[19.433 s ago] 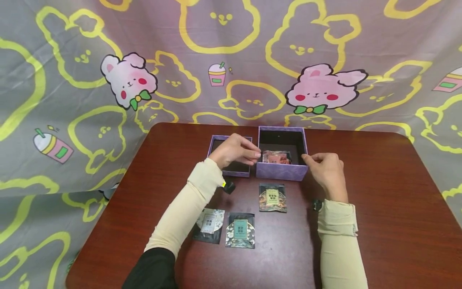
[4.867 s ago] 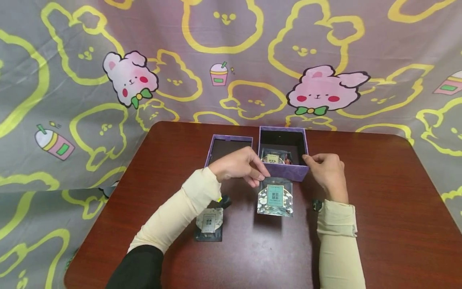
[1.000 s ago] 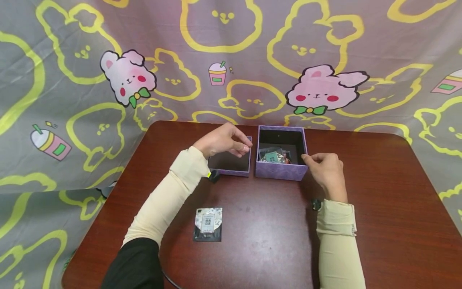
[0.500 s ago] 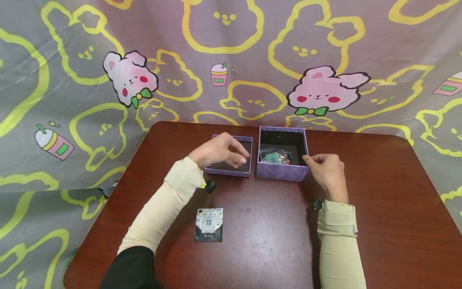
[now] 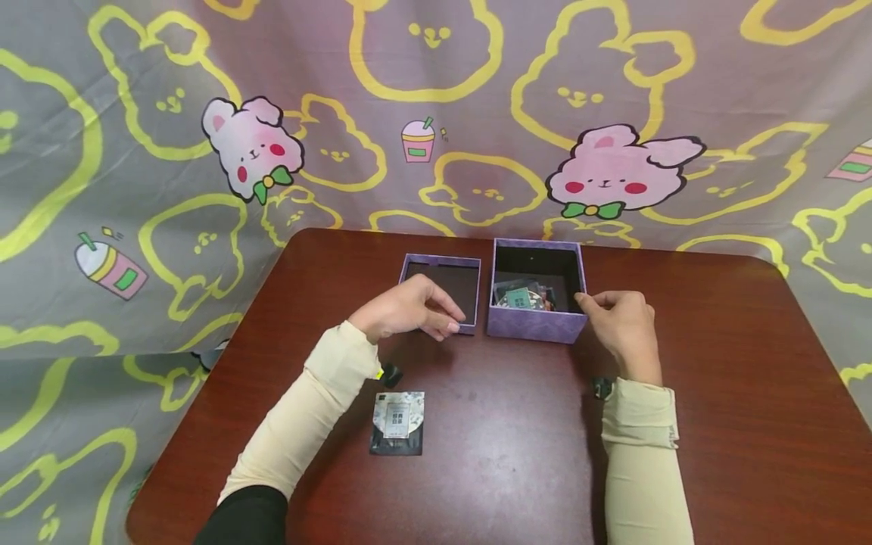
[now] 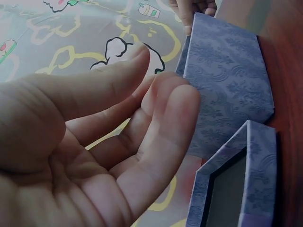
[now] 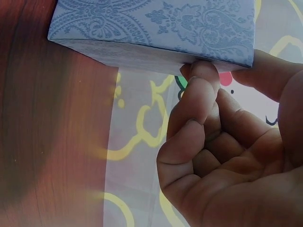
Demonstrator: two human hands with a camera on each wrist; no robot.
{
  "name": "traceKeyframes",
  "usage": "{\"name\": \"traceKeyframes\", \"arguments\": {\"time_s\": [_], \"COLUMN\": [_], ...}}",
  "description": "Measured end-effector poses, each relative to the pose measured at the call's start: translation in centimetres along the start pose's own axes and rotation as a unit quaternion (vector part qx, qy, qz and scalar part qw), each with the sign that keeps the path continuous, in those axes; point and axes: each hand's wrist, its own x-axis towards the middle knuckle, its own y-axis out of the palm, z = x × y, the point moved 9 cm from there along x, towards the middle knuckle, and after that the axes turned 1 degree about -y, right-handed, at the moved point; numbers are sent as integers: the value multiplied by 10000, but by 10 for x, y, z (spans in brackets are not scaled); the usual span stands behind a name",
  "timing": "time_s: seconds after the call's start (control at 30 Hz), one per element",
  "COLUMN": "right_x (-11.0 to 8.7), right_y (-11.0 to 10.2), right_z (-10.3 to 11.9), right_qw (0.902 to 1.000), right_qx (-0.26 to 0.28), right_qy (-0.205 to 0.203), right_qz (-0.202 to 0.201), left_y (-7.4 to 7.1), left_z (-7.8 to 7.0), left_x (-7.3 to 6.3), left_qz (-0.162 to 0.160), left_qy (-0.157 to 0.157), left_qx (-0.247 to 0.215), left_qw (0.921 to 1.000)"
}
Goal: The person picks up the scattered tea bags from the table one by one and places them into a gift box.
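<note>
My right hand (image 5: 623, 331) pinches the right wall of a deep purple patterned box (image 5: 534, 327), thumb and fingers on either side of it near the front corner. In the right wrist view the fingertips (image 7: 204, 73) press against the box's outer side (image 7: 151, 23). Inside lie several flat sachets, a teal-labelled sachet (image 5: 519, 298) on top. My left hand (image 5: 409, 306) hovers over the front of a shallow purple lid (image 5: 470, 330), fingers loosely bent and holding nothing. A black-and-white sachet (image 5: 397, 424) lies flat on the table, nearer me than the left hand.
The dark reddish wooden table (image 5: 722, 378) carries the box and, left of it, the lid with its hollow side up. A patterned curtain (image 5: 470, 91) hangs behind the table and along its left side. Small black wrist cameras (image 5: 602, 387) sit at both cuffs.
Earlier sachets went from the table into the box; the left hand held the teal-labelled one 4.9 s ago. Over the last second that hand came nearer me. The right hand stayed at the box.
</note>
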Motion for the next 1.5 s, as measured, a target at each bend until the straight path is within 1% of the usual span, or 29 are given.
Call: {"name": "traceKeyframes", "arguments": {"time_s": [0.23,0.43,0.53,0.7,0.87,0.97,1.07,1.2,1.4,1.5], "right_x": [0,0,0,1,0,0,1,0,1,1], "right_y": [1,0,0,1,2,3,3,2,0,0], "right_z": [-2,-1,-1,-2,-3,-3,-3,-3,-3,-3], "right_qw": [10000,10000,10000,10000,9998,9998,9999,9999,9999,9999], "right_qx": [15,26,3,38,23,12,9,-17,-2,-7], "right_qy": [77,29,37,81,166,175,133,134,155,146], "right_qz": [31,1,-14,-5,57,81,72,38,1,-8], "left_y": [9,10,11,13,20,21,19,18,18,19], "left_z": [11,23,26,30,39,44,50,61,69,74], "left_x": [-7,-14,-17,-21,-24,-27,-31,-37,-45,-48], "left_qz": [36,-52,-35,-50,88,82,-9,-53,-185,-210], "left_qy": [-49,-97,-66,-32,-61,-72,-129,-262,-369,-486], "left_qx": [-168,-313,-374,-351,-409,-376,-326,-316,-325,-302], "left_qw": [9998,9995,9993,9994,9991,9992,9994,9991,9986,9981]}}
